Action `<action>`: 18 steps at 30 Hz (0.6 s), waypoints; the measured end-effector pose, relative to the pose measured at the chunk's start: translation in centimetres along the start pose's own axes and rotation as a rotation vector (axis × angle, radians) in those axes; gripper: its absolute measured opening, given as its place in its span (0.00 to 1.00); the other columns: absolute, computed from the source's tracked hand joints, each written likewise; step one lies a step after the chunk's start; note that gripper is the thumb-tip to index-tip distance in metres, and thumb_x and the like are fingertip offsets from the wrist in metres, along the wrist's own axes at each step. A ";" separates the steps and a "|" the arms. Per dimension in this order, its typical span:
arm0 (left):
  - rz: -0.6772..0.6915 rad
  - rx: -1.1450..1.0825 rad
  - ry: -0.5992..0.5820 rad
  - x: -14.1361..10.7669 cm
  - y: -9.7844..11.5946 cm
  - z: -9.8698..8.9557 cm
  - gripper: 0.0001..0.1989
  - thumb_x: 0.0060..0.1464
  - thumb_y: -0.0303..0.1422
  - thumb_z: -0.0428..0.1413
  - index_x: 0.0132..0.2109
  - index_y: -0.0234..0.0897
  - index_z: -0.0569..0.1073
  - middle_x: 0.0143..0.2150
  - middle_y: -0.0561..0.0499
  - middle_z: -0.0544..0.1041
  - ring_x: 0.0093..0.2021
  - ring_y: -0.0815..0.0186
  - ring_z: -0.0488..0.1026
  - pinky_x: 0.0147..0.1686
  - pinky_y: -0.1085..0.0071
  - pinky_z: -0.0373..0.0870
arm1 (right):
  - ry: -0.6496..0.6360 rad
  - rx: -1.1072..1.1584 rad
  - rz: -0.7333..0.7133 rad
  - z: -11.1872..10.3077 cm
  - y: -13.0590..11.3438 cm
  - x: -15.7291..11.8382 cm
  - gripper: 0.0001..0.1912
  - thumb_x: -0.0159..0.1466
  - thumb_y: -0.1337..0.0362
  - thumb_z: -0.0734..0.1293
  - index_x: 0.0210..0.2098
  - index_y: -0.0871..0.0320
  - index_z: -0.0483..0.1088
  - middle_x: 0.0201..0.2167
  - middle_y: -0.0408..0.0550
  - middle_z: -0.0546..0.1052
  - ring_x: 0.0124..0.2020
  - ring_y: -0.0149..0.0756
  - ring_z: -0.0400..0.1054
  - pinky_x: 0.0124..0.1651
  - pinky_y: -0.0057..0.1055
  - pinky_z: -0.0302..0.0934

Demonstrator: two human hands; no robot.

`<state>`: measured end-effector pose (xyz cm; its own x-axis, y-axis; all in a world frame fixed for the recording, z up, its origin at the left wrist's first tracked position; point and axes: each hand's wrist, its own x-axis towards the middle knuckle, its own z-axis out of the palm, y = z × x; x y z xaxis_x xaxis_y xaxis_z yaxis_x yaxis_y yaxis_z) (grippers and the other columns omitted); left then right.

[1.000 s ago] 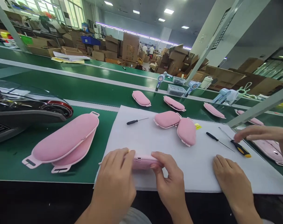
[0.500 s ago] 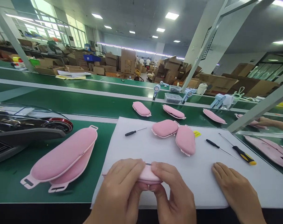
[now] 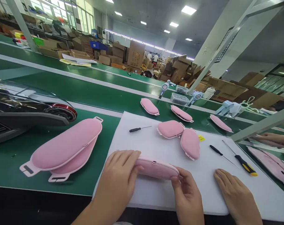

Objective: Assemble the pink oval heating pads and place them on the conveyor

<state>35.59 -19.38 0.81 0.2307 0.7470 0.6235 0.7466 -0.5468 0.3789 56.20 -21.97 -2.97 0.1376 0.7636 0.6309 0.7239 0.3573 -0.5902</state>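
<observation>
Between my two hands is a pink padded oval shell (image 3: pixel 157 170), its seam with a small slot facing up, just above a white foam mat (image 3: pixel 153 197). My left hand (image 3: pixel 120 175) wraps round its left end. My right hand (image 3: pixel 187 193) pinches its right end between thumb and fingers. Beyond them on the mat lie a pink shell (image 3: pixel 170 129) and another pink shell (image 3: pixel 190 143), touching at their tabs. A small black screwdriver (image 3: pixel 135 129) rests further left. Another person's hand (image 3: pixel 237 193) lies flat on the mat at right.
Two larger pink pieces with slotted tabs (image 3: pixel 67 147) lie stacked at left, beside a glossy black device (image 3: pixel 27 109). Right of centre are a thin screwdriver (image 3: pixel 217 150) and a yellow-black screwdriver (image 3: pixel 246 165). A slanted metal post (image 3: pixel 261 126) stands at right. Several pink shells line the green bench.
The pink shell has been turned so its seam and slot show. My right hand has shifted right to its end; my left hand keeps hold. The view has tilted.
</observation>
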 end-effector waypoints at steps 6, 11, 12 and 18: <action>-0.021 -0.020 0.081 -1.8 0.3 1.4 0.12 0.58 0.25 0.49 0.50 0.33 0.66 0.47 0.43 0.72 0.51 0.56 0.64 0.54 0.57 0.57 | 0.007 -0.150 -0.106 1.2 -2.4 -0.2 0.22 0.62 0.62 0.67 0.55 0.41 0.66 0.55 0.50 0.70 0.55 0.57 0.64 0.46 0.54 0.68; -0.024 0.012 0.109 -1.5 1.0 2.6 0.11 0.56 0.23 0.50 0.47 0.36 0.68 0.43 0.45 0.72 0.44 0.58 0.65 0.45 0.58 0.55 | -0.101 -0.153 -0.139 2.2 -2.5 0.4 0.19 0.64 0.65 0.62 0.53 0.41 0.68 0.43 0.49 0.76 0.45 0.50 0.71 0.42 0.51 0.69; -0.034 -0.005 0.121 -1.5 1.0 2.8 0.11 0.56 0.23 0.49 0.46 0.37 0.68 0.40 0.47 0.73 0.42 0.59 0.66 0.41 0.59 0.55 | -0.084 -0.155 -0.122 2.3 -2.3 0.3 0.19 0.64 0.66 0.62 0.52 0.41 0.68 0.42 0.48 0.76 0.44 0.50 0.71 0.42 0.51 0.68; -0.101 -0.149 0.145 0.0 0.7 2.8 0.09 0.55 0.23 0.49 0.40 0.40 0.69 0.34 0.53 0.76 0.35 0.63 0.68 0.36 0.61 0.53 | -0.031 -0.200 -0.070 3.3 -3.0 0.1 0.19 0.62 0.67 0.62 0.49 0.41 0.71 0.40 0.49 0.77 0.45 0.51 0.70 0.45 0.54 0.64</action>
<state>37.81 -18.68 -0.82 0.0595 0.7448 0.6647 0.6583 -0.5298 0.5347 51.83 -21.22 -2.78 0.0640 0.7578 0.6493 0.8510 0.2984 -0.4321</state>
